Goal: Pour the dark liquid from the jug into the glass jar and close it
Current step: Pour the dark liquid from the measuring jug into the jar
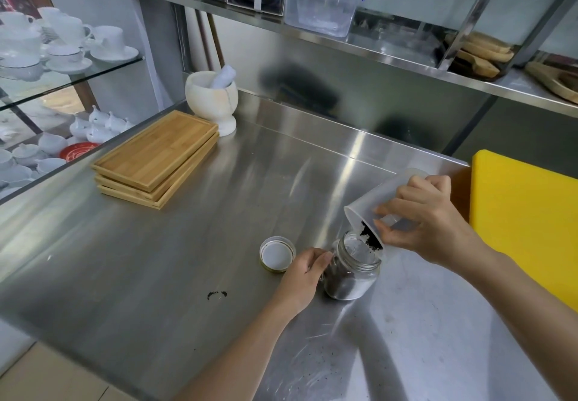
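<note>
A small glass jar [352, 270] stands on the steel counter, partly filled with dark material. My left hand [305, 272] grips its left side. My right hand [422, 222] holds a translucent white plastic jug [372, 203] tilted steeply, its lip right over the jar's mouth. Dark, grainy contents [370, 238] slide from the jug's rim into the jar. The jar's lid [277, 254] lies upside down on the counter just left of my left hand, white inside with a gold rim.
A stack of wooden trays [156, 158] and a white mortar with pestle [212, 100] sit at the back left. A yellow cutting board [525, 222] lies at the right edge. Dark spilled specks [216, 295] mark the steel counter [187, 259] in front. A clear plastic box [322, 1] stands on the shelf above.
</note>
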`<move>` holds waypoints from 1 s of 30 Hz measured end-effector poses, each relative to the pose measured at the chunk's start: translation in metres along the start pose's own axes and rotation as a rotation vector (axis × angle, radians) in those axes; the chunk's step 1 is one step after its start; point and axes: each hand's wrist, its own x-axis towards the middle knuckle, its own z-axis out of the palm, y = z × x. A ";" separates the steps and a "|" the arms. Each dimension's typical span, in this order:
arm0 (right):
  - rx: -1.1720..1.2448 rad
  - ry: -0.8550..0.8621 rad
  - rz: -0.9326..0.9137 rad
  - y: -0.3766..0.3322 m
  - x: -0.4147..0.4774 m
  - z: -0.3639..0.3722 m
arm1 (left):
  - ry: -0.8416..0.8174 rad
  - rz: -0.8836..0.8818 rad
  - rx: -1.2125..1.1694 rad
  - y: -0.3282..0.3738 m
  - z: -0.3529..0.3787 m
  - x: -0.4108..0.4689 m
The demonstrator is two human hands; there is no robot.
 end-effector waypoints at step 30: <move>0.004 0.016 -0.056 0.001 -0.005 0.005 | 0.030 -0.014 -0.014 -0.004 0.004 -0.001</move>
